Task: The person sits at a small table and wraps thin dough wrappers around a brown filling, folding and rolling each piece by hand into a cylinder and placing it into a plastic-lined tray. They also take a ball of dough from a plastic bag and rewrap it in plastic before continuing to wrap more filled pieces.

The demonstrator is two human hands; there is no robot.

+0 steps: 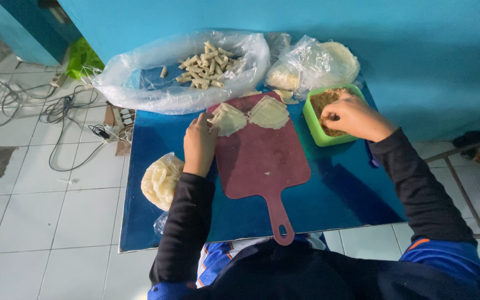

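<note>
My left hand (pixel 199 143) rests on the left edge of a dark red cutting board (pixel 259 158), its fingertips touching a pale dough wrapper (pixel 228 119). A second wrapper (pixel 269 112) lies beside it on the board. My right hand (pixel 353 115) reaches into a green container (pixel 313 123) of brown crumbly filling (pixel 323 103), its fingers pinched in the filling. Whether it holds any is hidden by the fingers.
A clear plastic bag (pixel 140 83) with several small rolled pieces (pixel 206 65) lies at the back of the blue table (pixel 334 194). Another bag of wrappers (pixel 318 64) sits at the back right. A stack of wrappers (pixel 161 180) sits left. Cables (pixel 65 111) cross the tiled floor.
</note>
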